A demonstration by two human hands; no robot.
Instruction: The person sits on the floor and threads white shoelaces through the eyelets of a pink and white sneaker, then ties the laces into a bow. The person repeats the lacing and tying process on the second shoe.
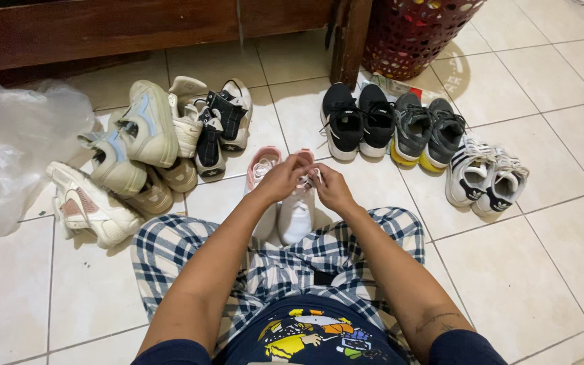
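A pair of white sneakers with pink lining stands on the tiled floor in front of my crossed legs. My left hand (282,177) and my right hand (331,187) meet over the right-hand shoe (298,215), both pinching its white laces near the tongue. The other shoe of the pair (261,167) sits just to the left, partly hidden by my left forearm. I sit cross-legged in blue-and-white checked trousers.
A heap of beige and white sneakers (144,145) lies to the left beside a clear plastic bag (15,145). Black (357,122), grey-and-yellow (427,134) and white striped (484,177) pairs stand in a row at the right. A red mesh basket (410,34) and dark wooden furniture (349,40) stand behind.
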